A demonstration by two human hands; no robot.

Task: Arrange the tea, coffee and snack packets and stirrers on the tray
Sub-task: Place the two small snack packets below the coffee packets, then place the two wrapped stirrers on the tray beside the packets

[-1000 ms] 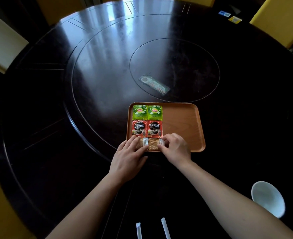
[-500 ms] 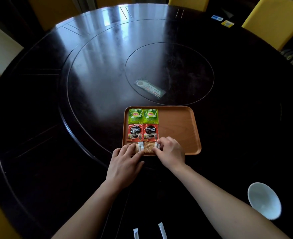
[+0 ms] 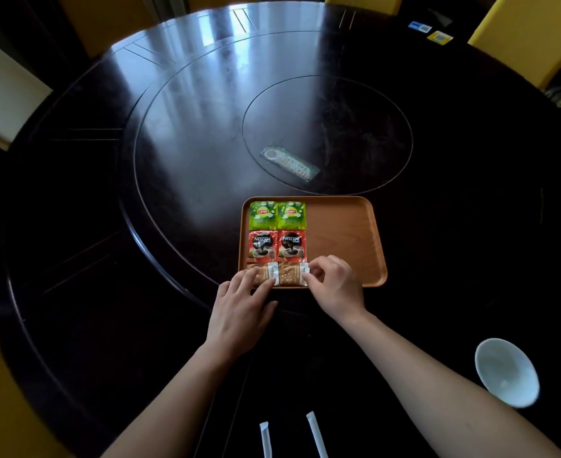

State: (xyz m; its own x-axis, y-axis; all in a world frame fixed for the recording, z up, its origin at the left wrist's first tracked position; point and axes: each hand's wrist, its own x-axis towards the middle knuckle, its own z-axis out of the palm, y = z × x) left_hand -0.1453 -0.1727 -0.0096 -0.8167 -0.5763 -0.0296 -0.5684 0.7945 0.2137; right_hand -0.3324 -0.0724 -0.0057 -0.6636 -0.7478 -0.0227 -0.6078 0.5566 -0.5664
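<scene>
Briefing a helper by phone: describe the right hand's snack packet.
On the dark round table, find the wooden tray's nearest row. Unlike the left snack packet under the left hand, the right snack packet has its white end pinched by the right hand.

We look down on a dark, glossy round table (image 3: pixel 180 160) with ring lines set into its top, and an orange-brown tray (image 3: pixel 380 239) lies flat on it between the innermost circle and our edge. Inside that circle lies a clear flat packet (image 3: pixel 289 163), and a white bowl (image 3: pixel 505 371) sits well to the right of the tray. At our edge a white wrapped stirrer (image 3: pixel 265 439) and a second stirrer (image 3: pixel 315 431) lie near each other but apart, while a blue card (image 3: pixel 419 27) and a yellow card (image 3: pixel 439 38) rest at the far right rim
</scene>
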